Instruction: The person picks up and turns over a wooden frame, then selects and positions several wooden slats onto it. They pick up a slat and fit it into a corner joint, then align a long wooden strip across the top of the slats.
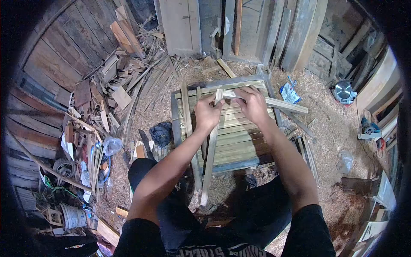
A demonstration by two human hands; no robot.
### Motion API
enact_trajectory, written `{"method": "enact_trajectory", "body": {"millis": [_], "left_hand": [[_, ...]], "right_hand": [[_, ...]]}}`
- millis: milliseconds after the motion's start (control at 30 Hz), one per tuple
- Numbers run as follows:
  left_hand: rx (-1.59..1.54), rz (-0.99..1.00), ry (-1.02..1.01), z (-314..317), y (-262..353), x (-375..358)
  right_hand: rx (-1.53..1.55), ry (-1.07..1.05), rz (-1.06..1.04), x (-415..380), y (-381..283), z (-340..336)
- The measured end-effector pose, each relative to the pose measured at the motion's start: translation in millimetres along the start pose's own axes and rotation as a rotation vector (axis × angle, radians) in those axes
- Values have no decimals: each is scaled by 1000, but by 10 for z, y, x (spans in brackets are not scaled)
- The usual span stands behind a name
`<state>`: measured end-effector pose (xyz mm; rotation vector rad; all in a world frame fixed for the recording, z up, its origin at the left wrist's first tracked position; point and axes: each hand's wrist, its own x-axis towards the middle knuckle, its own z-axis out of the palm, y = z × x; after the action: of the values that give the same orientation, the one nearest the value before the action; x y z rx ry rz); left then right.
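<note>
My left hand [207, 113] is closed around the upper part of a wooden strip [209, 165], which slants down toward my legs. In my right hand [252, 104] is a second wooden strip [287, 105], its far end pointing right. The two strips meet end to end at a corner between my hands, with my fingers pinching close to the joint. Beneath them lies a slatted wooden panel [239, 147] with a dark frame. Beside my left hand, a long loose strip [187, 122] rests across the panel's left side.
Scrap wood [107, 92] is heaped at the left. A black plastic bag [161, 133] sits by the panel's left edge, and a blue-and-white packet [290, 92] is at its right. A circular saw [343, 92] stands farther right on the shaving-covered floor [317, 132]. Boards [182, 28] lean at the back.
</note>
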<state>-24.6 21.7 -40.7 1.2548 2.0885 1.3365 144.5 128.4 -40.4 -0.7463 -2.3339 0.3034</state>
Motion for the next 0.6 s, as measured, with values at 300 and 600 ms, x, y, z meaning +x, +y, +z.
{"method": "enact_trajectory", "body": {"millis": [300, 600], "left_hand": [[-85, -64, -14, 36, -3, 11], [-96, -39, 47, 192, -241, 22]], "right_hand": [[-30, -26, 19, 10, 2, -10], [-89, -63, 33, -16, 4, 36]]}}
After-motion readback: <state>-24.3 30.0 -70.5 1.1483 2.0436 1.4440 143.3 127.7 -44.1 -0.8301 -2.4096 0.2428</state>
